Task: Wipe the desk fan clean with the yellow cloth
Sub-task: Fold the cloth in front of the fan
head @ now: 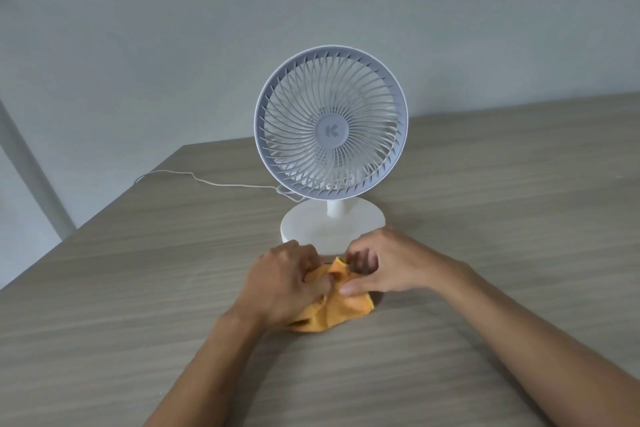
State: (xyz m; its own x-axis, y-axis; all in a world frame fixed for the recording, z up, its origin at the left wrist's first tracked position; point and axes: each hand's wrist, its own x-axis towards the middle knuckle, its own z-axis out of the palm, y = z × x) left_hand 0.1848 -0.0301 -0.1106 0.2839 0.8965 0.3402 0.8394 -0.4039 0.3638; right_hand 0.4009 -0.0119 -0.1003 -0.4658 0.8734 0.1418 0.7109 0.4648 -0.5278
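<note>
A white desk fan (330, 128) with a round grille and a round base (311, 227) stands upright on the wooden table, facing me. Just in front of the base lies a crumpled yellow cloth (334, 308). My left hand (280, 282) grips the cloth's left side with its fingers curled into the fabric. My right hand (384, 262) pinches the cloth's top edge between thumb and fingers. Both hands hold the cloth low over the table, close to the fan's base but apart from it.
A thin white cable (207, 180) runs from behind the fan leftward across the wooden table (502, 201) toward its back left edge. A pale wall rises behind the table.
</note>
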